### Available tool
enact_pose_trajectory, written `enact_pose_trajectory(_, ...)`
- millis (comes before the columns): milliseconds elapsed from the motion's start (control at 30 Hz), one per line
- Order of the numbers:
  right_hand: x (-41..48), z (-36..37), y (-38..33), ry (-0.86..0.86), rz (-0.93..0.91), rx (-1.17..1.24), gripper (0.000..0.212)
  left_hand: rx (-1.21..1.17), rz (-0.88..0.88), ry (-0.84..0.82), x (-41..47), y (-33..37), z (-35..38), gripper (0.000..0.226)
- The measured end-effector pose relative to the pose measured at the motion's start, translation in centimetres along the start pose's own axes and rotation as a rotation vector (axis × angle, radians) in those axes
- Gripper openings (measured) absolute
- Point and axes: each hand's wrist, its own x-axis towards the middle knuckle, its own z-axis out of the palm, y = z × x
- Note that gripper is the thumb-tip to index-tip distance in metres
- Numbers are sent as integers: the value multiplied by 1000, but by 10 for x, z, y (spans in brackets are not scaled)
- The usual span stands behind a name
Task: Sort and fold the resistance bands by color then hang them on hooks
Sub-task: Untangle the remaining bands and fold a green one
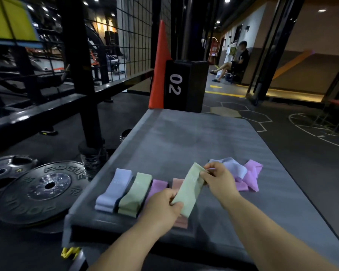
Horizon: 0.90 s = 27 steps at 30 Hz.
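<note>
Grey padded mat (pixel 184 137) is laid on dark gym flooring; above it, a flat green fabric band (pixel 190 189) is pinched by left hand (pixel 162 208) and right hand (pixel 217 178).

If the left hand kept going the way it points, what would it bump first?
Likely the right hand, which pinches the far end of the green band the left hand grips; depth is unclear.

Both hands (pixel 162 207) (pixel 218 179) apparently pinch green band (pixel 190 190).
</note>
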Motion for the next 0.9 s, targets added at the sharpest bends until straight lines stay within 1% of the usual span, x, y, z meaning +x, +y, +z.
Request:
enact_pose_trajectory(100,6,30,-17,-43,-28,-50,19,-46,-100,61,1,-18,-20,15)
enact_pose_trajectory(200,8,61,-29,-108,-34,-78,25,15,-168,111,-1,-34,-40,16)
enact_pose_trajectory(333,13,96,-40,-163,-88,-201,15,-8,-227,186,-5,-48,-61,23)
enact_pose_trajectory(433,17,117,-46,-210,-112,-277,15,49,-254,258,-7,-59,-69,25)
enact_pose_trajectory(533,19,132,-48,-244,-119,-361,22,108,-257,251,-5,-65,-73,17)
enact_pose_trajectory(600,22,140,-48,-259,-131,-425,23,142,-256,245,-2,-69,-75,11)
enact_pose_trajectory(700,24,148,-46,-298,-118,-491,24,156,-261,233,-1,-72,-75,8)
enact_pose_trajectory(833,24,159,-39,-339,-112,-578,29,272,-263,209,0,-68,-70,32)
enact_pose_trajectory(900,23,162,-38,-346,-115,-632,31,318,-281,200,0,-68,-67,38)
